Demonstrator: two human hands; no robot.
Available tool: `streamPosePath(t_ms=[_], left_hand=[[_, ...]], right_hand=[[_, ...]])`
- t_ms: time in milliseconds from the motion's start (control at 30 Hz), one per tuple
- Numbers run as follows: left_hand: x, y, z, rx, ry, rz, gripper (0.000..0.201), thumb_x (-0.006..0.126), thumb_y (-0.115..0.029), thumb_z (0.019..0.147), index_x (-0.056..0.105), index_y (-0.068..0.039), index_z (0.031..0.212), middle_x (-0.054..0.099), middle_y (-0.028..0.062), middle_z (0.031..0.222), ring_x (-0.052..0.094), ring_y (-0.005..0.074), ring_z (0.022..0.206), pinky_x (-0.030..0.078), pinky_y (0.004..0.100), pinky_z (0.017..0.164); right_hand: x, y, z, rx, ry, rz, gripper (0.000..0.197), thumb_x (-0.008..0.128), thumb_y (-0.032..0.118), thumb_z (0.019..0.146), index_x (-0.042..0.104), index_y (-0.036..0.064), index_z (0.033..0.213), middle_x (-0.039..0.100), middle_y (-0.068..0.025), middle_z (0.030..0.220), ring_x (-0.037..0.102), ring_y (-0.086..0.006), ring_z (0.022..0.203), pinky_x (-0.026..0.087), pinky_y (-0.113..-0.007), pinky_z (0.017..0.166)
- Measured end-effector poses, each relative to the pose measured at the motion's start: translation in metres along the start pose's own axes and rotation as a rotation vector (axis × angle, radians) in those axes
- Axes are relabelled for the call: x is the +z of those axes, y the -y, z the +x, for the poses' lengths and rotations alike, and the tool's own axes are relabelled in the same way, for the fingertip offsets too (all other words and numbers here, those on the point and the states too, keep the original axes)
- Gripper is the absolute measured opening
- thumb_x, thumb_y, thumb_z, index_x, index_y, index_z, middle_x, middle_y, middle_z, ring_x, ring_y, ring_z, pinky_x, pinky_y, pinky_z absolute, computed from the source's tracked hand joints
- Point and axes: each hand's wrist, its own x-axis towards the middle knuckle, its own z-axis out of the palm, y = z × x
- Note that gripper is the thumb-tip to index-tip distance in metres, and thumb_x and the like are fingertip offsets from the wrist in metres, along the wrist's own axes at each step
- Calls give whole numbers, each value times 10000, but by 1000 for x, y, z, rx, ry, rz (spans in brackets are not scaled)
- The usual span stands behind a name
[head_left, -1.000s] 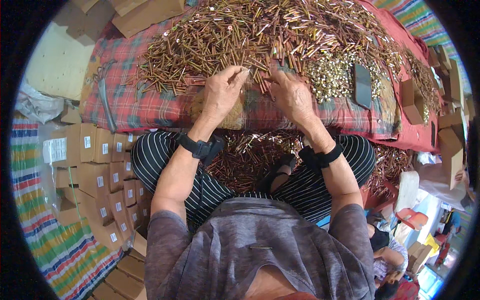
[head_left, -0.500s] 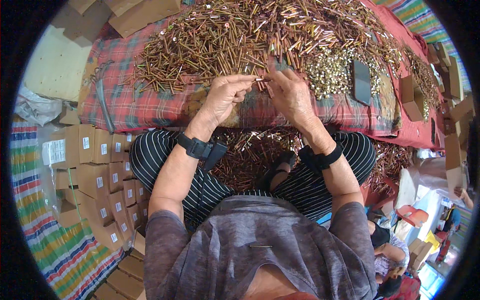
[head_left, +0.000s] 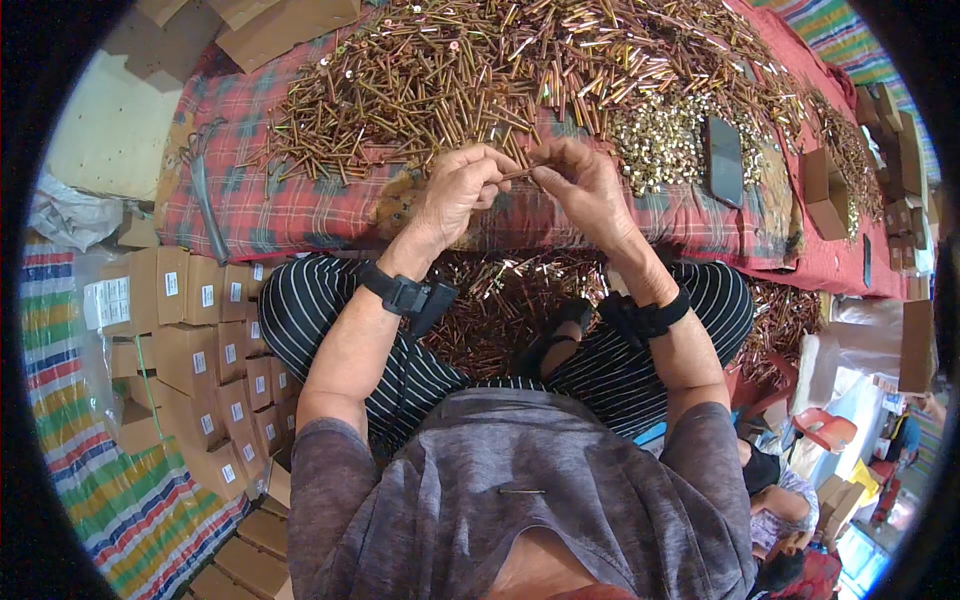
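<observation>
I had the left hand [head_left: 460, 197] and right hand [head_left: 592, 190] clamped on one rod [head_left: 519, 174] near the pile [head_left: 420, 92], the next move seemingly calling for steadiness.

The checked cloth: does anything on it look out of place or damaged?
Yes: a dark phone lies among small shiny metal pieces, a different kind of thing. The cloth also looks stained brown by the left hand.

Mottled grey-purple T-shirt [head_left: 470, 450], short sleeves [head_left: 333, 455], narrow bar-shaped mark [head_left: 522, 491] on chest, black trousers [head_left: 310, 325] with thin white stripes, black buckled left-wrist strap [head_left: 398, 292], thin dark cord [head_left: 404, 365], black right-wrist band [head_left: 660, 313], dark shoe [head_left: 574, 313], bare fingers [head_left: 489, 155]
</observation>
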Motion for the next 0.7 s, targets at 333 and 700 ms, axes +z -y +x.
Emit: streamPosePath(t_ms=[333,700], left_hand=[[12,3,-1,-90,-86,-221,143,467,-152,834,560,-48,860,543,11,730,455,56,548,360,184,464],[27,32,13,-32,-131,-380,306,476,-345,894,590,-68,957,603,33,902,560,146,859,442,293,783]], right_hand=[[19,9,-9,276,27,583,114,627,99,851,607,3,908,628,-12,781,545,-42,669,456,-205,585],[30,34,-11,102,-86,231,128,641,115,838,627,-9,866,613,-6,734,525,-52,656,436,-202,567]])
